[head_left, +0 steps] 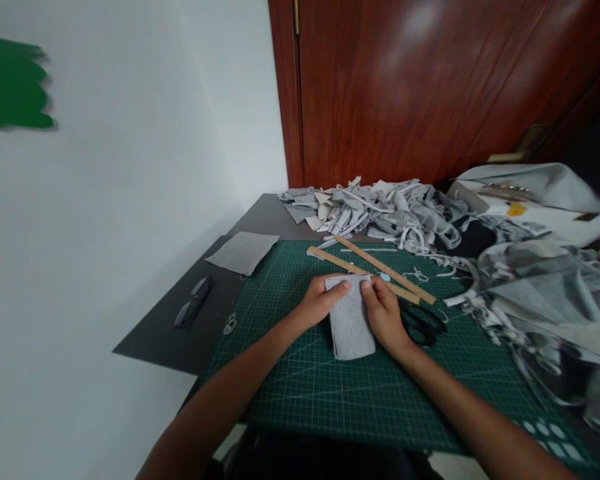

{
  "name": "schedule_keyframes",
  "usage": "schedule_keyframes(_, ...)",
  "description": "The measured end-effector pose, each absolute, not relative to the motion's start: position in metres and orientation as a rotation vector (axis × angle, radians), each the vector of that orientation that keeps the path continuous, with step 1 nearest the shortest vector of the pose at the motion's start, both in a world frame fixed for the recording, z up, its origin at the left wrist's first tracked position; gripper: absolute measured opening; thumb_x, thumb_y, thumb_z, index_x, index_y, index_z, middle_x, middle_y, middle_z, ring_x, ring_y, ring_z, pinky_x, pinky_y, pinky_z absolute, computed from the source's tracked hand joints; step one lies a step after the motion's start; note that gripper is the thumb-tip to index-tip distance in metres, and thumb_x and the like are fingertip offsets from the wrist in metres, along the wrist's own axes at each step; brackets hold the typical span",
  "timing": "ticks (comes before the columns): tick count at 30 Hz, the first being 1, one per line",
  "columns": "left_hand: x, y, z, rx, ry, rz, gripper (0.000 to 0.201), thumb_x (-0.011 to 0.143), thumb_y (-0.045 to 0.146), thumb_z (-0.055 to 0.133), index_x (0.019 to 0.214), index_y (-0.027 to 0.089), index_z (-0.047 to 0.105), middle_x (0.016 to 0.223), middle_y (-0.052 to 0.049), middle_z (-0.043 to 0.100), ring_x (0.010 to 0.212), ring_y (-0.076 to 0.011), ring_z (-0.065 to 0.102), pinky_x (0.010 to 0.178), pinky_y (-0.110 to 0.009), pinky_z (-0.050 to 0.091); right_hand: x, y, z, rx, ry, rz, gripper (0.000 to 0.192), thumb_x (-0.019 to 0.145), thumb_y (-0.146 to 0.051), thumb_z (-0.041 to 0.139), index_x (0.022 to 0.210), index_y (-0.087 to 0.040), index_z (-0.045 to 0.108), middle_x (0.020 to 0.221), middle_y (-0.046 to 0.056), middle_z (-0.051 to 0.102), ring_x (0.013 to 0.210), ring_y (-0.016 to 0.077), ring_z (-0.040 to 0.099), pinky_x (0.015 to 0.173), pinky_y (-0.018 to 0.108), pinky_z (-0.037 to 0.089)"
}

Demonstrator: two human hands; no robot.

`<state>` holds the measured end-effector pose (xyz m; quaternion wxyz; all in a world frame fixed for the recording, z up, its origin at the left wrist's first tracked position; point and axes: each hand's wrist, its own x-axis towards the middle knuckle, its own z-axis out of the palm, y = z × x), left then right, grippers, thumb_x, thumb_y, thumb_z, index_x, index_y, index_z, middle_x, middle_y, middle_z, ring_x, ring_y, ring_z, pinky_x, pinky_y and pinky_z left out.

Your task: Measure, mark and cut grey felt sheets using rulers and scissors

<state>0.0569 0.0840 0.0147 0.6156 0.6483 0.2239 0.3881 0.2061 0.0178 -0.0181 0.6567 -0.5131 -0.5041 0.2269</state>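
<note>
A light grey piece of fabric (353, 327), layered or folded into a rectangle, is held up over the green cutting mat (290, 380). My left hand (323, 300) pinches its upper left edge, thumb on the front face. At the upper right edge my right hand (384, 312) grips it in the same way; the fingers of both hands are partly hidden behind it. Just right of my right hand lie black-handled scissors (423, 327), their blades out of sight. Beyond the hands, two wooden rulers (387, 270) cross the mat at an angle.
A heap of grey fabric scraps (380, 210) spans the back, and more grey cloth (555, 300) piles up at right. Behind it stands a white box (540, 213). At left lie a flat grey fabric sheet (244, 252) and glasses (193, 303), beside the white wall (130, 167).
</note>
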Motion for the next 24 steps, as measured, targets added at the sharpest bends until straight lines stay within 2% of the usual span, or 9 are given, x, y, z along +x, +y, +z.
schedule_keyframes(5, 0.056, 0.084, 0.015, 1.517, 0.574, 0.9, 0.052, 0.08, 0.063, 0.076, 0.089, 0.013, 0.075, 0.073, -0.003, 0.065, 0.066, -0.0143, 0.052, 0.063, -0.026, 0.038, 0.206, 0.018, -0.016, -1.15, -1.14, 0.576, 0.04, 0.098, -0.056, 0.057, 0.074, -0.024, 0.057, 0.07, -0.003, 0.052, 0.066, 0.0181, 0.046, 0.061, 0.032, 0.038)
schedule_keyframes(10, 0.055, 0.085, 0.01, 1.504, 0.616, 0.865, 0.055, 0.08, 0.067, 0.074, 0.068, 0.015, 0.062, 0.061, 0.002, 0.051, 0.058, -0.0108, 0.042, 0.057, -0.026, 0.03, 0.205, 0.017, -0.012, -1.168, -1.143, 0.557, 0.043, 0.097, -0.06, 0.058, 0.072, -0.024, 0.055, 0.068, -0.003, 0.051, 0.064, 0.0176, 0.046, 0.06, 0.031, 0.038)
schedule_keyframes(13, 0.055, 0.086, 0.008, 1.497, 0.617, 0.844, 0.057, 0.08, 0.069, 0.072, 0.067, 0.015, 0.06, 0.06, 0.002, 0.05, 0.057, -0.0106, 0.042, 0.056, -0.026, 0.03, 0.204, 0.015, -0.011, -1.198, -1.151, 0.518, 0.043, 0.098, -0.059, 0.057, 0.072, -0.024, 0.055, 0.067, -0.003, 0.05, 0.064, 0.0177, 0.045, 0.059, 0.031, 0.038)
schedule_keyframes(17, 0.056, 0.087, 0.007, 1.496, 0.609, 0.817, 0.059, 0.079, 0.071, 0.073, 0.065, 0.016, 0.058, 0.059, 0.002, 0.05, 0.055, -0.0097, 0.041, 0.053, -0.025, 0.03, 0.204, 0.013, -0.01, -1.24, -1.207, 0.444, 0.035, 0.101, -0.053, 0.056, 0.082, -0.024, 0.06, 0.073, -0.002, 0.056, 0.07, 0.0193, 0.051, 0.063, 0.032, 0.042)
schedule_keyframes(20, 0.057, 0.087, 0.006, 1.499, 0.575, 0.749, 0.059, 0.079, 0.073, 0.073, 0.073, 0.015, 0.063, 0.059, 0.001, 0.057, 0.052, -0.0109, 0.049, 0.05, -0.025, 0.035, 0.207, 0.014, -0.01, -1.287, -1.223, 0.348, 0.034, 0.103, -0.052, 0.052, 0.083, -0.025, 0.057, 0.073, -0.002, 0.057, 0.069, 0.0195, 0.053, 0.064, 0.033, 0.042)
schedule_keyframes(24, 0.056, 0.085, 0.001, 1.509, 0.475, 0.389, 0.063, 0.073, 0.07, 0.081, 0.098, 0.014, 0.067, 0.067, -0.003, 0.069, 0.048, -0.0142, 0.06, 0.044, -0.025, 0.044, 0.215, 0.017, -0.009, -1.363, -1.201, 0.204, 0.036, 0.103, -0.053, 0.049, 0.079, -0.026, 0.05, 0.069, -0.003, 0.054, 0.065, 0.0192, 0.051, 0.061, 0.033, 0.039)
